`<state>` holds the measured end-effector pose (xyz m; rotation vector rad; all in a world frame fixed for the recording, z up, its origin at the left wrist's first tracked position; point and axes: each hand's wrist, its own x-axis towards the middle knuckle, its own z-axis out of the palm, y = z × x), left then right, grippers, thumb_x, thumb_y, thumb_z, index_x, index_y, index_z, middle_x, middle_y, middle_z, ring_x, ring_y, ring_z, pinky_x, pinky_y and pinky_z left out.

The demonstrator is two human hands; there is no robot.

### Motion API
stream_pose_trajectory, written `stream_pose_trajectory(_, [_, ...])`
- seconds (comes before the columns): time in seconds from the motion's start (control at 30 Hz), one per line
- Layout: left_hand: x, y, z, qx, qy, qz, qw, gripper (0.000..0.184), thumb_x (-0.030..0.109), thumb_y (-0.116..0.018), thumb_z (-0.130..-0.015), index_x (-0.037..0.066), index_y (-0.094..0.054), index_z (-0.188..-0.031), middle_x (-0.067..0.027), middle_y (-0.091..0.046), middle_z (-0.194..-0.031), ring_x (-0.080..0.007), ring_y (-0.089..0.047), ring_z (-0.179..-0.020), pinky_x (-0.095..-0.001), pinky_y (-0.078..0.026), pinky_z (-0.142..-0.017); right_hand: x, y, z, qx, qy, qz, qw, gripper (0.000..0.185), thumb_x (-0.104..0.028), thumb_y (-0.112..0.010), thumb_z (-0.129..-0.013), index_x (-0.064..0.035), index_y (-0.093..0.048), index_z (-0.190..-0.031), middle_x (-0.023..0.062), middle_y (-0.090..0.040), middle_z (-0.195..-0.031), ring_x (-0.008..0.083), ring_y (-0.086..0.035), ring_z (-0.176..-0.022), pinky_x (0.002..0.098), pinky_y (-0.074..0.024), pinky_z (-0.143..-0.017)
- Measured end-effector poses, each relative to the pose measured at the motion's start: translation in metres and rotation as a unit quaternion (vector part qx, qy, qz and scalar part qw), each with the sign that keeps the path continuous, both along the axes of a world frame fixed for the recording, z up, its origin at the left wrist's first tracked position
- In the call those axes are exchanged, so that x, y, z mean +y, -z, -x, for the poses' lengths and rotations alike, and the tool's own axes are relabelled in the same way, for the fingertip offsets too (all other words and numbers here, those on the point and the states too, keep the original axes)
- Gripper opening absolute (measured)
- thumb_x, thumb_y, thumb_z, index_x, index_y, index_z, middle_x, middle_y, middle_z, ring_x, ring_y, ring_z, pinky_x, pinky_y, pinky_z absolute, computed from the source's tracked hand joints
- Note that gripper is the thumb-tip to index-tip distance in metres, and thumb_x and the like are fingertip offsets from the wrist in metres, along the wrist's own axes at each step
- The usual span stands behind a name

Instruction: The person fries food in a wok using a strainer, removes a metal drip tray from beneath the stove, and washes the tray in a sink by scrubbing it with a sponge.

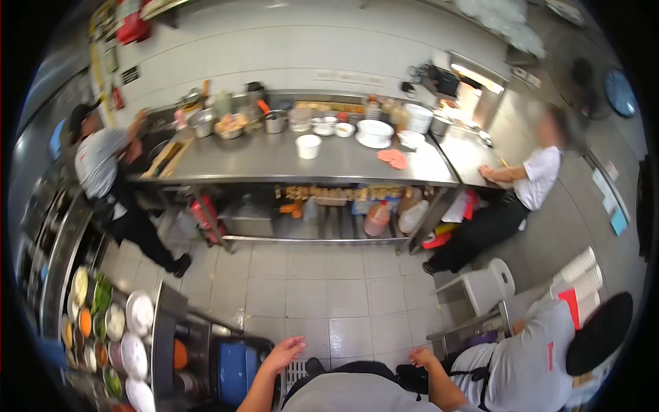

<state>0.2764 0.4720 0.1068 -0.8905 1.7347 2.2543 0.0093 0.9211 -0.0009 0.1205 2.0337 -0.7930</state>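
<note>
My left hand is held out in front of my body at the bottom of the head view, fingers loosely apart, with nothing in it. A blue bin stands closest to it, beside my forearm, and the two do not touch. On the other side, my right hand hangs in the air with its fingers half curled and slightly apart; no object shows in it. Close to that hand are a dark apron and the grey shirt of a person on my right. Tiled floor lies beyond both hands.
Across the floor runs a steel counter with a white tub, bowls, a pink cloth and bottles. One person works at its left end, another at its right. A white stool and food containers flank me.
</note>
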Motion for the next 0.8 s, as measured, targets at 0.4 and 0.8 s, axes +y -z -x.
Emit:
stream_pose_trajectory(0.4, [-0.097,0.041,0.126,-0.025,-0.044,-0.002,0.999,0.040,0.027,-0.056,-0.095,0.007,-0.048,-0.129,-0.0074,-0.061,-0.117,-0.0174,-0.059,-0.098,-0.0322,-0.048,-0.083,-0.048,0.061,0.086,-0.112,0.084,-0.030,0.990,0.017,-0.023,-0.060,-0.088,-0.0102,-0.065,-0.098,0.0039,-0.064,-0.080,0.0137,-0.059,-0.059,0.0302,-0.0493,-0.050])
stream_pose_trajectory(0.8, [-0.167,0.052,0.097,-0.077,-0.415,-0.041,0.906,0.037,0.024,-0.060,-0.091,0.008,-0.054,-0.123,-0.0009,-0.064,-0.101,-0.0127,-0.060,-0.079,-0.0260,-0.047,-0.067,-0.394,0.063,0.416,-0.103,-0.182,0.085,0.974,0.013,-0.009,-0.065,-0.079,-0.0045,-0.063,-0.092,0.0083,-0.063,-0.075,0.0209,-0.059,-0.056,0.0297,-0.0448,-0.044])
